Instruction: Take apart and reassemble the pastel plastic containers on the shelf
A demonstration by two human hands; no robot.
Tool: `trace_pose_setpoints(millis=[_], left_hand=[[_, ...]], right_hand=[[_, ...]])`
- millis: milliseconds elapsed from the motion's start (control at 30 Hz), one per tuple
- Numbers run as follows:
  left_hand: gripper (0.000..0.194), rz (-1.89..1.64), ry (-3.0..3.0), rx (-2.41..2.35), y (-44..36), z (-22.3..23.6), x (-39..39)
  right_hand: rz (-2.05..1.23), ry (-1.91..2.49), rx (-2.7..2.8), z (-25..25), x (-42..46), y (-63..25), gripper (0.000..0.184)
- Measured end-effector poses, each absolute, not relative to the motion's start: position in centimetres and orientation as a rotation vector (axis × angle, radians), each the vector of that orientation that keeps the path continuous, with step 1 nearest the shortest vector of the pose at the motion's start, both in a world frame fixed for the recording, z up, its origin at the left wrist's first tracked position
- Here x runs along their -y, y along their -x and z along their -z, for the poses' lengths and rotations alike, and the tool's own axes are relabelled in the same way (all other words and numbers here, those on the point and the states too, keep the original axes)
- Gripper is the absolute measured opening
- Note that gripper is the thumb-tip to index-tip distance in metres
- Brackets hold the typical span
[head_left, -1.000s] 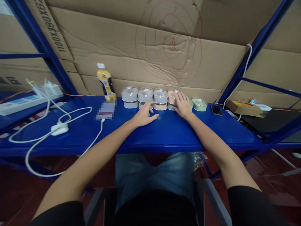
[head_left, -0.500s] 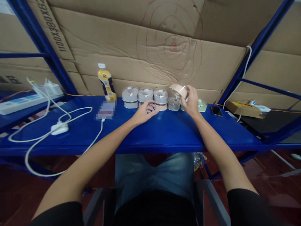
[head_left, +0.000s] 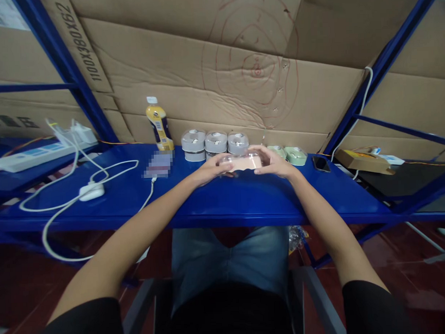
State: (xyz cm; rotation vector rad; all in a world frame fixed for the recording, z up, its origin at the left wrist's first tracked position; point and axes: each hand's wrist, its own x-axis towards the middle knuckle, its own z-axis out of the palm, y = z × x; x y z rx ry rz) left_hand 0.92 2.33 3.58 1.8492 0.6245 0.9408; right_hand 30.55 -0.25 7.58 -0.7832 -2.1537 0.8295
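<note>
Both hands hold a small pink box with a clear lid (head_left: 243,162) just above the blue shelf (head_left: 216,201). My left hand (head_left: 208,170) grips its left end and my right hand (head_left: 273,162) grips its right end. Directly behind it, three grey stacked boxes (head_left: 215,143) stand in a row against the cardboard wall. Two pale green boxes (head_left: 288,154) lie to the right of them, behind my right hand.
A yellow drink bottle (head_left: 158,124) stands left of the grey boxes, a blurred phone (head_left: 156,165) with a white cable (head_left: 99,191) in front of it. A white power strip (head_left: 39,150) lies far left. A black phone (head_left: 320,163) and a cardboard packet (head_left: 361,161) lie right.
My right hand lifted the pink box off the row and brought it forward. My left hand rose from the shelf and took hold of its other end.
</note>
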Motion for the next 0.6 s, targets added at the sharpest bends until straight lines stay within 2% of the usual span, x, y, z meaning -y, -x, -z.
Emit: trace_pose_setpoints(millis=[100, 267, 433, 500, 600], left_hand=[[0.086, -1.019, -2.097, -0.788, -1.2, -3.3, -2.1], [0.103, -1.013, -2.331, -0.766, -1.6, -2.7, -1.8], [0.113, -0.944, -2.450, -0.685, -1.2, -2.4, -2.4], [0.097, -0.880, -2.531, -0.673, -1.0, -2.4, -2.4], [0.059, -0.793, -2.617, -0.629, -1.0, -2.7, -1.9]], right_hand=[[-0.797, 0.841, 2.220, -6.8, 0.4, -30.0, 0.104], [-0.396, 0.911, 2.309, -5.6, 1.0, -27.8, 0.096], [-0.284, 1.068, 2.251, -6.2, 0.6, -29.7, 0.085], [-0.282, 1.184, 2.166, -6.5, 0.1, -31.2, 0.080], [-0.295, 1.315, 2.056, -6.6, -0.4, -33.1, 0.078]])
